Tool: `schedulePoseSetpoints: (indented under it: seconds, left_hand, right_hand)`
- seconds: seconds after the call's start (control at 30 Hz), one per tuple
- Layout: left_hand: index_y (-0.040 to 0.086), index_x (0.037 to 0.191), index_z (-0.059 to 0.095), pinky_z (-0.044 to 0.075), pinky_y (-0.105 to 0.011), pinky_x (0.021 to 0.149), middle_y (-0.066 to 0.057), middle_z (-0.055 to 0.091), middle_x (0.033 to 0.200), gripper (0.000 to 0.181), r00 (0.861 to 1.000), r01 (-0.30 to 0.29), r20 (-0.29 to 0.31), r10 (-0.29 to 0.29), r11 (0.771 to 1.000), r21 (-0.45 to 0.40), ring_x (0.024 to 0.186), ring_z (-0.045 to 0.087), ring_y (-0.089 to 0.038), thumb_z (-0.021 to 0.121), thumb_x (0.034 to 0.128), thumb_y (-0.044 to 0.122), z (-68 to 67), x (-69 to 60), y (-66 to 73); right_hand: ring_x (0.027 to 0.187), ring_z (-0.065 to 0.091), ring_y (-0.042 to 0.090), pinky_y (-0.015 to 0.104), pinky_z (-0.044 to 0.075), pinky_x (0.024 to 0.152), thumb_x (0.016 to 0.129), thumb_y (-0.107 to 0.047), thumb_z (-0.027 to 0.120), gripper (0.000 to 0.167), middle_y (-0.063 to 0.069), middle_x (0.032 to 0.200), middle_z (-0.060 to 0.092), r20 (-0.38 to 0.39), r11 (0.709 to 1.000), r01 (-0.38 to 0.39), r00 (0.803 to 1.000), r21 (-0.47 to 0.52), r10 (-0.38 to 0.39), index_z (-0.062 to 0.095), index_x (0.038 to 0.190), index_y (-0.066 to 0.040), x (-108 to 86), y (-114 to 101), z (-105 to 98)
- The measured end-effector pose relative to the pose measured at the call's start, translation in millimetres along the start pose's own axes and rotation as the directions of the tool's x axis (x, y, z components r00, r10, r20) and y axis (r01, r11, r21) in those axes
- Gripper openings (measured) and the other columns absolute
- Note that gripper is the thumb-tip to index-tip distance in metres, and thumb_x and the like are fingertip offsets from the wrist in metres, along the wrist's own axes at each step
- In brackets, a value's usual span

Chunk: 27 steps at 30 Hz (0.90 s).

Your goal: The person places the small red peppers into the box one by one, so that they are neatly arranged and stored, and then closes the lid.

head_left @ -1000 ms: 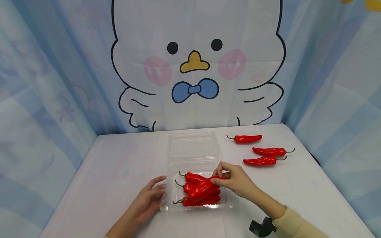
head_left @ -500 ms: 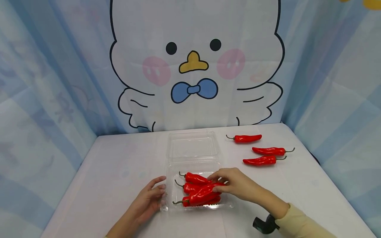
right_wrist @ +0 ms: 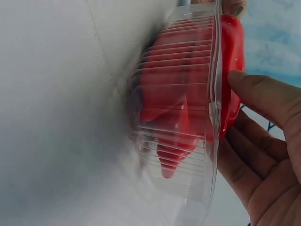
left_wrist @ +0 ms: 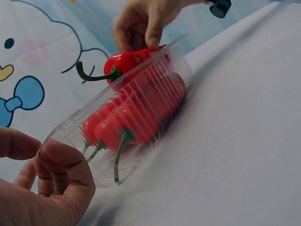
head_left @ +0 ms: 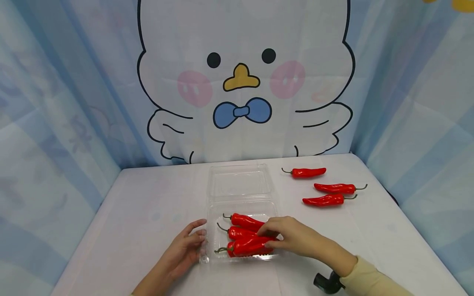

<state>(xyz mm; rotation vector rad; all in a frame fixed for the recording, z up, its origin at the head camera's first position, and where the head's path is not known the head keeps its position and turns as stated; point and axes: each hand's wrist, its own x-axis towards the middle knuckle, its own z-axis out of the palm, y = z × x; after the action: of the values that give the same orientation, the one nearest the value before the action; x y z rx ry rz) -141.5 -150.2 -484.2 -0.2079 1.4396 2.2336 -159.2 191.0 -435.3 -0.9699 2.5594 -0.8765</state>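
Note:
A clear plastic clamshell box lies with its lid folded back, and several red chili peppers are heaped in its base. At the box's left side, my left hand pinches the rim between thumb and finger, which the left wrist view shows close up. Over the base's right part, my right hand holds the topmost chili pepper near its tip, thumb on the near side. That pepper's body sits at rim height in the right wrist view. The lower peppers are partly hidden beneath it.
To the right of the lid, a chili pepper lies near the table's back edge. Two others, one pepper behind another pepper, lie closer in. A dark wrist device hangs below the right sleeve. A printed curtain backs the white table.
My right hand has moved down and toward me, lowering the held chili pepper onto the near side of the heap. The left hand has stayed at the box's rim.

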Motion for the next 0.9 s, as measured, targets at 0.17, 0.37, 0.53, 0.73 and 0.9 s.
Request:
schedulePoseSetpoints:
  seconds: [0.17,0.37,0.53,0.73,0.9]
  left_hand:
    - [0.016,0.141,0.043,0.05,-0.022,0.068,0.009,0.057,0.1,0.043,1.0,-0.005,0.006,0.004,1.0,0.005,0.084,0.055,-0.006,0.052,0.1011,0.002,-0.1,0.1,-0.5]
    - [0.016,0.141,0.044,0.05,-0.022,0.069,0.009,0.057,0.099,0.044,1.0,-0.007,0.004,0.007,1.0,0.0,0.085,0.056,-0.006,0.053,0.1001,0.003,-0.1,0.1,0.5]
    - [0.017,0.138,0.045,0.05,-0.022,0.068,0.009,0.057,0.099,0.041,1.0,-0.006,0.004,0.006,1.0,-0.001,0.084,0.056,-0.006,0.053,0.1005,0.002,0.6,-0.7,0.2]
    - [0.017,0.138,0.046,0.05,-0.022,0.069,0.008,0.057,0.1,0.041,1.0,-0.01,0.011,0.01,1.0,0.007,0.085,0.056,-0.006,0.053,0.1007,0.003,0.9,-1.4,0.0]
    - [0.017,0.138,0.047,0.051,-0.022,0.069,0.008,0.057,0.1,0.041,1.0,-0.011,0.007,0.011,1.0,0.011,0.084,0.056,-0.006,0.053,0.1006,0.003,1.0,-1.6,0.2]
  right_hand:
    - [0.098,0.065,0.0,0.022,0.058,0.084,0.091,-0.024,0.079,0.026,-0.012,0.11,0.072,0.009,1.0,-0.007,1.0,-0.022,0.007,0.074,0.117,-0.023,2.9,-0.3,2.6]
    - [0.092,0.062,0.003,0.026,0.059,0.081,0.095,-0.028,0.074,0.025,-0.011,0.109,0.072,-0.005,0.999,0.006,1.0,-0.035,-0.006,0.073,0.119,-0.02,6.9,-2.8,5.0]
    - [0.091,0.062,0.003,0.027,0.059,0.081,0.096,-0.029,0.073,0.027,-0.008,0.11,0.073,-0.014,0.999,-0.001,1.0,-0.043,0.001,0.072,0.121,-0.017,9.6,-2.6,3.2]
    - [0.096,0.066,0.003,0.027,0.06,0.085,0.096,-0.025,0.073,0.026,-0.007,0.11,0.074,-0.071,0.998,-0.016,0.997,-0.06,0.012,0.072,0.12,-0.015,8.1,1.9,-0.3]
    - [0.097,0.068,0.007,0.03,0.061,0.084,0.096,-0.021,0.073,0.024,-0.006,0.111,0.072,-0.167,0.996,-0.028,0.986,-0.087,0.013,0.071,0.119,-0.015,6.2,10.7,-4.8]
